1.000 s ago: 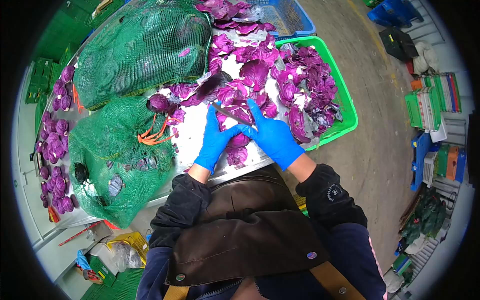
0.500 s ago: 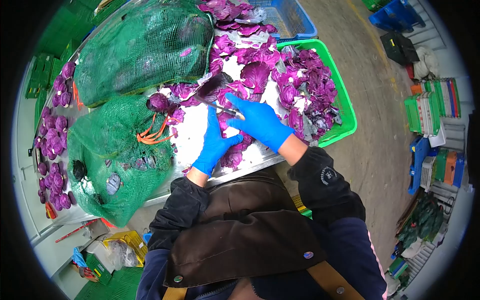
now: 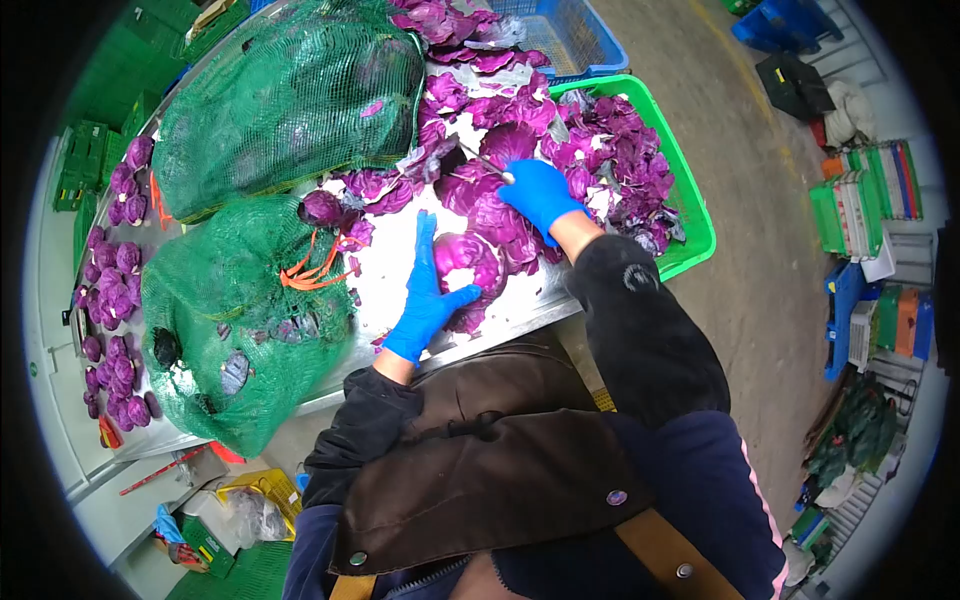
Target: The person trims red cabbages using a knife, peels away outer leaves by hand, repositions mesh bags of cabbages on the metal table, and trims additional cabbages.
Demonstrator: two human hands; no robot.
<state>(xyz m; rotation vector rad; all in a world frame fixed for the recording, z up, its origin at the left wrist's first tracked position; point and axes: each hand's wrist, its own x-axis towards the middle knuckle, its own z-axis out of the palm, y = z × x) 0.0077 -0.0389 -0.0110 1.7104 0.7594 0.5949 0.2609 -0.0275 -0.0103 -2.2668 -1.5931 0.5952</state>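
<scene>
Your two hands wear two blue gloves. Nearest you, your left hand [image 3: 424, 303] lies at the side of one purple cabbage [image 3: 470, 264] on the tabletop [image 3: 383, 250]; its grip is open, fingers straight, thumb spread against the cabbage. Just beyond, your right hand [image 3: 543, 196] has its grip closed around the handle of one knife [image 3: 487, 161], whose blade points away from you, over loose leaves [image 3: 507, 143] too many and overlapped to count. To your right is one green crate [image 3: 690, 205] heaped with leaves. To your left lie two green mesh sacks [image 3: 290, 95], the nearer one tied with orange string [image 3: 315, 277], and one small cabbage [image 3: 320, 208] beside them. Farther out stand one blue crate [image 3: 600, 45] and, past the sacks, over a dozen purple heads [image 3: 110, 292], crowded beyond exact count.
</scene>
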